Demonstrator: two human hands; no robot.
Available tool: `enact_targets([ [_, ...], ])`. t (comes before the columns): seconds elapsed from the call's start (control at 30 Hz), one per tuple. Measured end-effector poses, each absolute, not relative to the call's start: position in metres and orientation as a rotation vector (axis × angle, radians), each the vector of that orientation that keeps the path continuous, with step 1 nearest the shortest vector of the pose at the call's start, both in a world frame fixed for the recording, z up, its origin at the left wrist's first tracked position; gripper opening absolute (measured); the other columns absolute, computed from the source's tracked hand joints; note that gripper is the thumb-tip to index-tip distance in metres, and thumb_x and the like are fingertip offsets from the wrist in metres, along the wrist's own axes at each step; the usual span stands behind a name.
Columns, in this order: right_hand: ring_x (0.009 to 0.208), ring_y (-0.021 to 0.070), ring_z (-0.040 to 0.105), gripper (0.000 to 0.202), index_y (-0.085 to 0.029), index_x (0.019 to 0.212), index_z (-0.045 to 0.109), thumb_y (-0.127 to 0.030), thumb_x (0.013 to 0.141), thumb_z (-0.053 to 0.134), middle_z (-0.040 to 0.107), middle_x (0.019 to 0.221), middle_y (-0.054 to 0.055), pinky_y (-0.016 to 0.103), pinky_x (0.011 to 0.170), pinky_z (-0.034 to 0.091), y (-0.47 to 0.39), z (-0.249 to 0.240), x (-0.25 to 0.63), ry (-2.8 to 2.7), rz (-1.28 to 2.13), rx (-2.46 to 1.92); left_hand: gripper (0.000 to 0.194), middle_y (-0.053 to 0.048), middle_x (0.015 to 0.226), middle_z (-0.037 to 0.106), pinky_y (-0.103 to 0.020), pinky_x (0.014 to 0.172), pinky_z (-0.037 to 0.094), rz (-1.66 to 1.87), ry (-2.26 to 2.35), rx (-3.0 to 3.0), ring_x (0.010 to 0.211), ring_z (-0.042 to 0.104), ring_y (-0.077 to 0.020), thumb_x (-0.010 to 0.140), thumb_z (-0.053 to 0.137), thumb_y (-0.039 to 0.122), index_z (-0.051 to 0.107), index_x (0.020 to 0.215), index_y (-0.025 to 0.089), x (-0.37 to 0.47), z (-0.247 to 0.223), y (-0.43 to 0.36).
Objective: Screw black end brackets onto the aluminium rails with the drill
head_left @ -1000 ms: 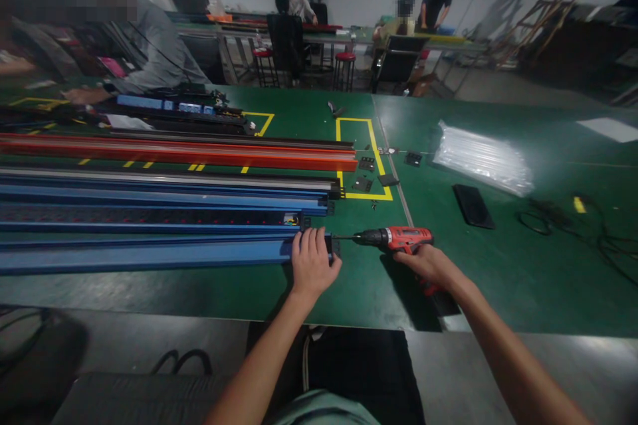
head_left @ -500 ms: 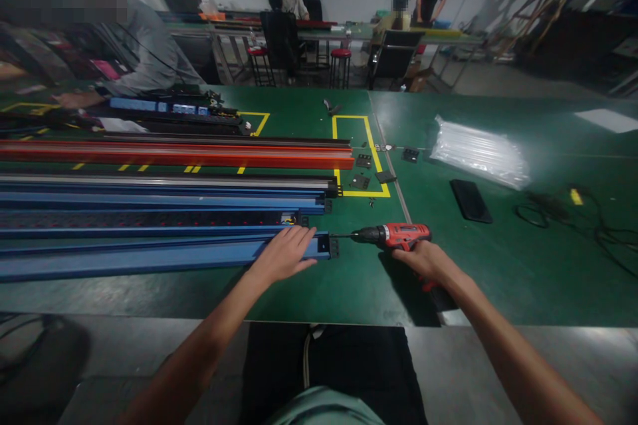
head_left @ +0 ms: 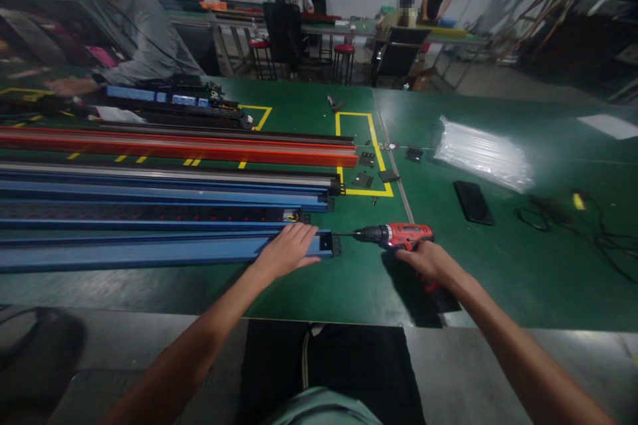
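Note:
My left hand (head_left: 286,254) grips the nearest blue metal profile (head_left: 174,252) close to its right end, fingers over the far edge and thumb along the near side. A black end cap (head_left: 337,246) sits on that end. My right hand (head_left: 429,261) is closed round the handle of a red and black cordless drill (head_left: 409,234). The drill lies level, and its long thin bit points left, with the tip at the end cap. Whether the tip sits in a screw is too small to tell.
Beyond lie more blue profiles (head_left: 239,194) and red profiles (head_left: 224,152). Loose black caps (head_left: 363,180), a black phone-like slab (head_left: 473,202), a clear plastic-wrapped bundle (head_left: 483,153) and cables (head_left: 598,232) are on the green table (head_left: 309,299). A co-worker's sleeve (head_left: 144,33) shows far left.
The view has shifted slightly. Both hands, the profile and the drill keep their places relative to each other. A small light now shows below the drill's chuck.

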State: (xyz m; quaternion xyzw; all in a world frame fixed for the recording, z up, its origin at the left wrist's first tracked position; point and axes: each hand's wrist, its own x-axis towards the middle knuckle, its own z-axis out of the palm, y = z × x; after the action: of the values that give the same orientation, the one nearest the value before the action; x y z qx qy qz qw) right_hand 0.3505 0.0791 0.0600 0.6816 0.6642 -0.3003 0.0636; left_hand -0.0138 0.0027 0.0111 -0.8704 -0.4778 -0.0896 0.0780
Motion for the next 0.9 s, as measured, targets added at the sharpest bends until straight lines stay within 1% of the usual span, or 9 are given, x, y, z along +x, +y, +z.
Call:
enact_targets([
  [0.17, 0.061, 0.0199, 0.061, 0.031, -0.019, 0.073, 0.066, -0.045, 0.088, 0.059, 0.067, 0.069, 0.008, 0.032, 0.060, 0.044, 0.079, 0.064, 0.348, 2.014, -0.848, 2.064, 0.069, -0.020, 0.129, 0.066, -0.042, 0.102, 0.043, -0.220, -1.402, -2.574, 0.117, 0.061, -0.0316, 0.099, 0.052, 0.061, 0.053, 0.138, 0.005, -0.013, 0.012, 0.003],
  [0.33, 0.061, 0.0196, 0.061, 0.032, -0.018, 0.073, 0.066, -0.046, 0.087, 0.059, 0.068, 0.071, 0.008, 0.032, 0.060, 0.043, 0.082, 0.061, 0.349, 2.011, -0.827, 2.063, 0.071, -0.021, 0.128, 0.066, -0.042, 0.101, 0.043, -0.224, -1.397, -2.569, 0.116, 0.061, -0.0318, 0.098, 0.055, 0.060, 0.053, 0.137, 0.001, -0.012, 0.014, 0.003],
  [0.47, 0.060, 0.0190, 0.060, 0.034, -0.019, 0.072, 0.066, -0.048, 0.087, 0.058, 0.067, 0.068, 0.008, 0.031, 0.058, 0.041, 0.084, 0.057, 0.350, 2.048, -0.791, 2.031, 0.069, -0.021, 0.128, 0.066, -0.042, 0.100, 0.042, -0.226, -1.411, -2.581, 0.116, 0.060, -0.0317, 0.099, 0.053, 0.060, 0.053, 0.138, 0.003, -0.012, 0.015, 0.003],
  [0.67, 0.058, 0.0191, 0.060, 0.036, -0.019, 0.068, 0.065, -0.052, 0.083, 0.064, 0.067, 0.065, 0.008, 0.031, 0.056, 0.042, 0.085, 0.058, 0.349, 2.014, -0.780, 2.077, 0.071, -0.021, 0.130, 0.065, -0.042, 0.099, 0.042, -0.175, -1.406, -2.567, 0.117, 0.059, -0.0324, 0.099, 0.052, 0.060, 0.052, 0.139, 0.001, -0.011, 0.016, 0.002],
  [0.9, 0.059, 0.0198, 0.062, 0.035, -0.019, 0.070, 0.065, -0.050, 0.085, 0.062, 0.066, 0.064, 0.007, 0.031, 0.057, 0.043, 0.091, 0.054, 0.353, 2.034, -0.824, 2.043, 0.072, -0.021, 0.128, 0.065, -0.042, 0.100, 0.041, -0.181, -1.435, -2.582, 0.117, 0.059, -0.0326, 0.097, 0.056, 0.061, 0.053, 0.139, 0.002, -0.011, 0.015, 0.004],
])
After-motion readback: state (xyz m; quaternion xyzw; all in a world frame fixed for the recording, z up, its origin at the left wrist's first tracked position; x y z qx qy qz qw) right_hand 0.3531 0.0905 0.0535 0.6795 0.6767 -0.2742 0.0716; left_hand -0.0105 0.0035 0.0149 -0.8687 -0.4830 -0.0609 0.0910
